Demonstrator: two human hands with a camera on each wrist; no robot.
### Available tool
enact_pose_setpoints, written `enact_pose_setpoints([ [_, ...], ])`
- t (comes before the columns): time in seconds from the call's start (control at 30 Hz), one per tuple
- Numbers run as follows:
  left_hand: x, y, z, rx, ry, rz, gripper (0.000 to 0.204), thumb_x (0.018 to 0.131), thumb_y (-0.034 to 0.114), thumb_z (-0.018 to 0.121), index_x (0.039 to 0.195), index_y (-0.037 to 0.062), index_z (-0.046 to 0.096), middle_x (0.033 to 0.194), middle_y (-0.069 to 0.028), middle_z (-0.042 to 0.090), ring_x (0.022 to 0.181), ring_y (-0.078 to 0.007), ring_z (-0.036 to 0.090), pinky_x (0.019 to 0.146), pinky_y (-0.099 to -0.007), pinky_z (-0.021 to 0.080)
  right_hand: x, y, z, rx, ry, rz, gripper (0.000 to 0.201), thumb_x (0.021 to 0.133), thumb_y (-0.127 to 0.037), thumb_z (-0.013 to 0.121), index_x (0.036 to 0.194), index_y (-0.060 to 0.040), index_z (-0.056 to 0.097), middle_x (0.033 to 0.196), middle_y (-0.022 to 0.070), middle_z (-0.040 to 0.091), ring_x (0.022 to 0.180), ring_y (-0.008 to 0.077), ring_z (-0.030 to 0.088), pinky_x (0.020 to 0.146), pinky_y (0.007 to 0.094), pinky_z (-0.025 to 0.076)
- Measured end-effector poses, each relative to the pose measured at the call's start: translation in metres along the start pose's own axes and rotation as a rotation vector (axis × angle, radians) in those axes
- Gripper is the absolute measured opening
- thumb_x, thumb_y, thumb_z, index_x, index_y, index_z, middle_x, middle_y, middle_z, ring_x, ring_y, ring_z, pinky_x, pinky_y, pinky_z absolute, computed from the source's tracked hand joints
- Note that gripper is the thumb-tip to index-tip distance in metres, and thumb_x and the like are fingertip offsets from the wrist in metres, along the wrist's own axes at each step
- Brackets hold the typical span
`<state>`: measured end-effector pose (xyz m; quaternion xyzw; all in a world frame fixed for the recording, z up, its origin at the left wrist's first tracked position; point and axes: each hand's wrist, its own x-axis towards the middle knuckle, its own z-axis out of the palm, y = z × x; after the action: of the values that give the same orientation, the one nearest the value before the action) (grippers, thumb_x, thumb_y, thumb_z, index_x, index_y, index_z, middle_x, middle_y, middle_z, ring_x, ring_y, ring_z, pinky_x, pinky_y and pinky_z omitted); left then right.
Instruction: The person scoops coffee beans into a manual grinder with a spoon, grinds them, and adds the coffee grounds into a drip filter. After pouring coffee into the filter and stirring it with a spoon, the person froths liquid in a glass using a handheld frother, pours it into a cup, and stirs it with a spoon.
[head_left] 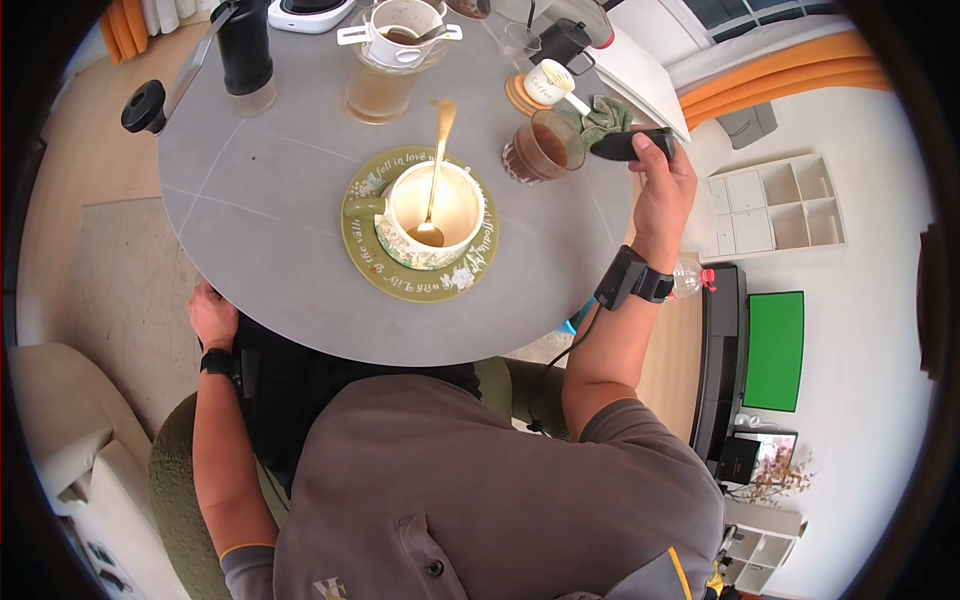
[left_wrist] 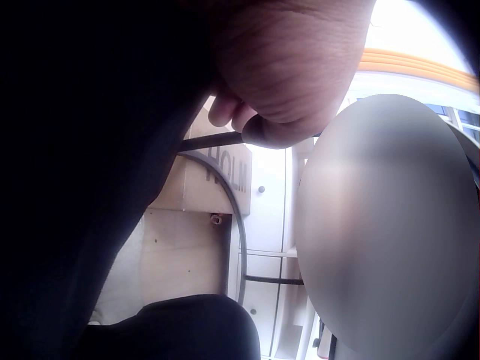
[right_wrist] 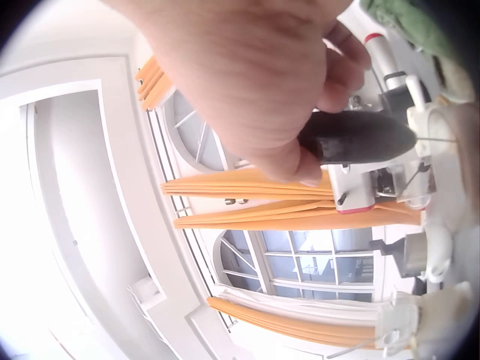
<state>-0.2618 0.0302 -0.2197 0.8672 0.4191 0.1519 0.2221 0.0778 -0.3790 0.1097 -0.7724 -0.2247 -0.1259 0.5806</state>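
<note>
Beside the table's right edge, my right hand [head_left: 668, 195] grips a black handheld frother [head_left: 628, 145] by its handle. In the right wrist view a thin metal shaft runs from the handle's tapered end. The handle points at a glass [head_left: 545, 150] of brown liquid, close by its rim. My left hand [head_left: 213, 318] is low by the table's left front edge, next to my lap, with fingers loosely curled in the left wrist view. A floral cup [head_left: 433, 215] stands on a green lettered plate [head_left: 365, 255], with a golden spoon [head_left: 440, 150] leaning in it.
A white dripper [head_left: 400, 40] tops a glass server [head_left: 380, 95] at the back. Left of it stands a black grinder [head_left: 245, 50] with a crank. A small white coffee pot [head_left: 550, 85], cork coasters [head_left: 522, 95], a green cloth [head_left: 607, 118] and a black kettle [head_left: 562, 45] sit back right.
</note>
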Motion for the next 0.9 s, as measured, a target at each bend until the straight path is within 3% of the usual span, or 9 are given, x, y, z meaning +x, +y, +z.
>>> enact_pose_setpoints([
  [0.1, 0.003, -0.002, 0.003, 0.024, 0.001, 0.000, 0.029, 0.086, 0.029, 0.070, 0.098, 0.0031, 0.071, 0.098, -0.0239, 0.071, 0.096, -0.0446, 0.066, 0.084, -0.0520, 0.053, -0.004, -0.005, 0.002, 0.123, -0.049, 0.030, 0.024, 0.088, -0.019, 0.077, 0.105, -0.0010, 0.076, 0.090, 0.0008, 0.069, 0.081, 0.0093, 0.056, 0.074, 0.0246, 0.044],
  [0.4, 0.002, -0.002, 0.002, 0.015, -0.010, -0.029, 0.032, 0.085, 0.032, 0.070, 0.099, 0.0035, 0.072, 0.101, -0.0237, 0.072, 0.097, -0.0450, 0.067, 0.085, -0.0520, 0.054, -0.002, -0.007, 0.008, 0.153, 0.018, 0.017, 0.026, 0.087, -0.020, 0.078, 0.105, -0.0008, 0.076, 0.088, 0.0003, 0.068, 0.080, 0.0093, 0.054, 0.076, 0.0243, 0.043],
  [0.63, 0.002, 0.002, -0.001, -0.006, 0.004, -0.028, 0.032, 0.085, 0.032, 0.071, 0.098, 0.0031, 0.072, 0.099, -0.0238, 0.072, 0.097, -0.0447, 0.067, 0.084, -0.0516, 0.054, -0.003, -0.007, 0.006, 0.114, -0.003, 0.004, 0.026, 0.087, -0.019, 0.078, 0.105, -0.0008, 0.075, 0.088, -0.0003, 0.068, 0.080, 0.0092, 0.053, 0.076, 0.0243, 0.042],
  [0.73, 0.003, -0.002, 0.001, 0.016, 0.015, 0.008, 0.032, 0.085, 0.032, 0.071, 0.098, 0.0031, 0.072, 0.098, -0.0240, 0.072, 0.095, -0.0449, 0.068, 0.082, -0.0523, 0.054, -0.002, -0.007, 0.004, -0.004, -0.029, 0.021, 0.026, 0.090, -0.016, 0.074, 0.110, 0.0008, 0.075, 0.098, 0.0034, 0.072, 0.088, 0.0098, 0.061, 0.076, 0.0249, 0.045],
  [0.8, 0.002, 0.001, -0.002, 0.014, 0.012, -0.005, 0.032, 0.085, 0.032, 0.071, 0.098, 0.0032, 0.073, 0.097, -0.0240, 0.072, 0.094, -0.0449, 0.068, 0.082, -0.0522, 0.054, -0.003, -0.010, 0.009, 0.120, -0.021, -0.014, 0.027, 0.087, -0.019, 0.078, 0.106, -0.0002, 0.075, 0.088, -0.0008, 0.067, 0.080, 0.0088, 0.052, 0.075, 0.0245, 0.041],
  [0.9, 0.000, 0.007, -0.003, 0.021, 0.005, -0.017, 0.033, 0.085, 0.033, 0.072, 0.097, 0.0031, 0.073, 0.095, -0.0240, 0.072, 0.092, -0.0451, 0.069, 0.080, -0.0521, 0.055, -0.002, -0.009, 0.005, 0.040, -0.022, 0.014, 0.026, 0.087, -0.018, 0.078, 0.106, 0.0003, 0.074, 0.089, -0.0011, 0.067, 0.080, 0.0084, 0.052, 0.076, 0.0244, 0.041],
])
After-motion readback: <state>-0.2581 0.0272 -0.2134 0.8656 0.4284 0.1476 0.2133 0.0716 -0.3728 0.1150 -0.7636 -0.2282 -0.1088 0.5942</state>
